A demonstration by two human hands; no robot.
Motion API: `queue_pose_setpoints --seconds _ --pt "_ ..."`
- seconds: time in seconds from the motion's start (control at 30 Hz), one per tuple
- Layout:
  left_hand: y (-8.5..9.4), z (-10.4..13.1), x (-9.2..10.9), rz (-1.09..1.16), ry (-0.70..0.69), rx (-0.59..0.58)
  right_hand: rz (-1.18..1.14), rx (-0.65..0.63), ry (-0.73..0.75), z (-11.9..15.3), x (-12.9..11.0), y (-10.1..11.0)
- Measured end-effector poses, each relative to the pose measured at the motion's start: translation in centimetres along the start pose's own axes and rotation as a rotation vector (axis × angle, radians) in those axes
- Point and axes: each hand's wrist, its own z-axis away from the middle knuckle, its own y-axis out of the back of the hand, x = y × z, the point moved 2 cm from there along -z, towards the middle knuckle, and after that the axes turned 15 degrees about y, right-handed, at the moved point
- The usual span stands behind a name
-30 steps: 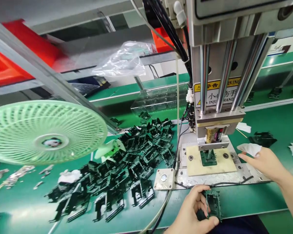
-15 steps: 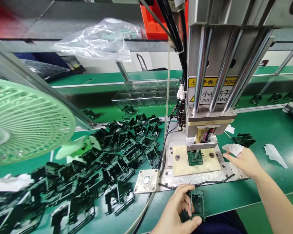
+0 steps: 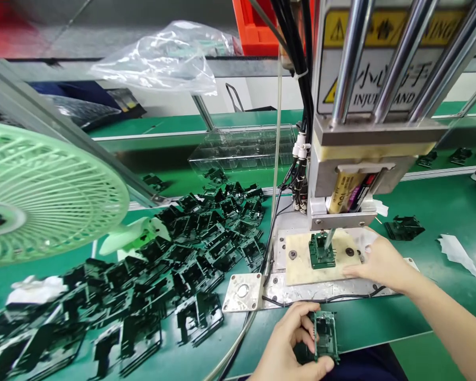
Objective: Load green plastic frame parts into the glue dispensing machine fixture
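My left hand (image 3: 291, 349) grips a small green-black plastic part (image 3: 326, 336) at the near edge of the green bench. My right hand (image 3: 381, 262) rests flat on the right side of the beige fixture plate (image 3: 301, 270), fingers together and pointing left, holding nothing. A green part (image 3: 321, 254) sits in the middle of that plate, right under the press head (image 3: 357, 185), whose thin tip touches it. A white wipe lies partly hidden behind my right hand.
A heap of black plastic parts (image 3: 174, 270) covers the bench to the left. A green fan (image 3: 43, 196) stands at far left. A clear tray (image 3: 241, 151) lies behind. One black part (image 3: 404, 228) and a white wipe (image 3: 456, 251) lie to the right.
My right hand slid left from the metal base onto the beige plate, nearer the seated part. The view moved closer to the press. My left hand kept its part.
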Motion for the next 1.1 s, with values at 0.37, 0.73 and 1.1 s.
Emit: queue_pose_setpoints --seconds 0.37,0.73,1.1 --pt "3.2 2.3 8.2 0.334 0.48 -0.043 -0.303 -0.182 -0.264 -3.3 -0.1 -1.5" --pt "1.4 -5.5 13.7 0.172 0.397 -0.105 -0.603 -0.458 -0.332 2.4 -2.6 3.5" --pt "2.0 -9.7 11.5 -0.266 0.024 0.15 0.11 0.077 -0.189 14.5 2.5 5.3"
